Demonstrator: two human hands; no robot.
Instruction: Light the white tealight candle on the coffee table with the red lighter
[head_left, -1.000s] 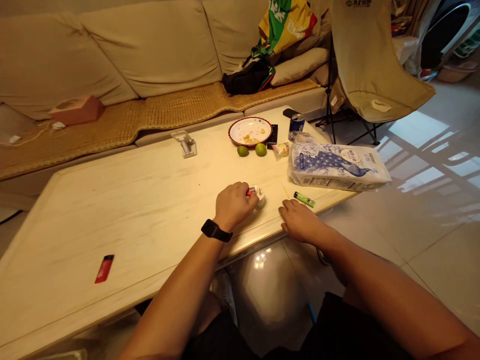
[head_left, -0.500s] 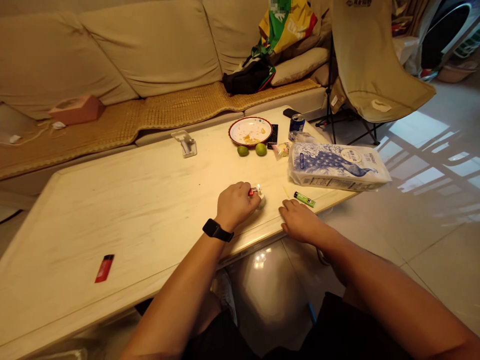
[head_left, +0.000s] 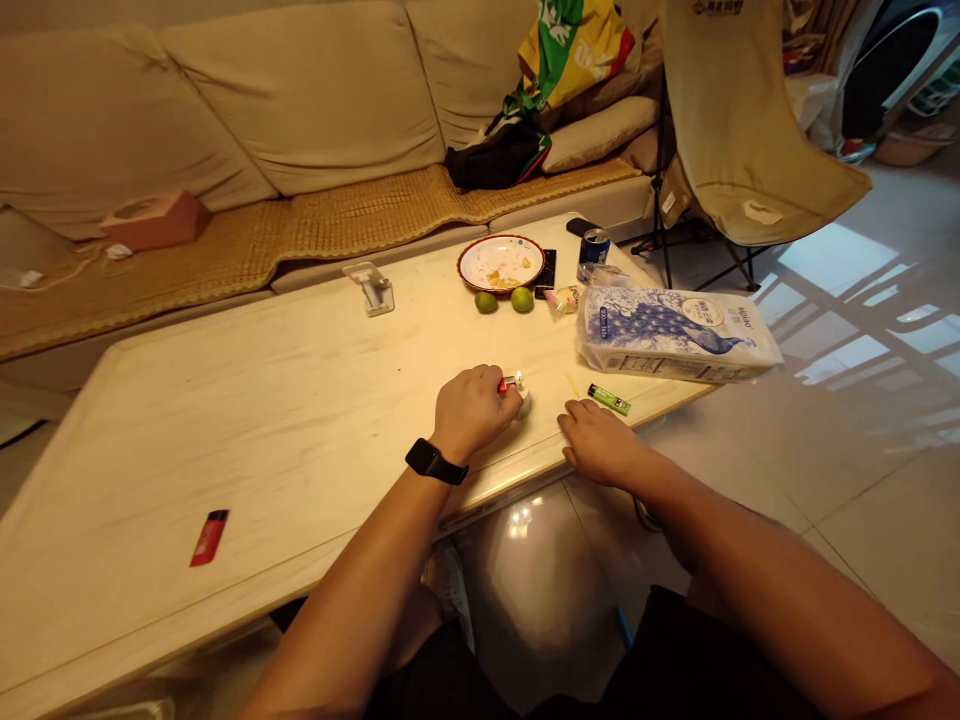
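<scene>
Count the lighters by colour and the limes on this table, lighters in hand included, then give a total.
Red lighters: 2, one on the table, one in the left hand
Green lighters: 1
Limes: 2
Total: 5

Left hand before the limes — plate behind them

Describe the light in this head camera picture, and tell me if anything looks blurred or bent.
Head view: warm yellow light tints the whole room; head view: bright window glare lies on the floor tiles; head view: the wide lens bends the edges of the tabletop; head view: nothing looks strongly blurred, though the lighter flame is too small to judge.
</scene>
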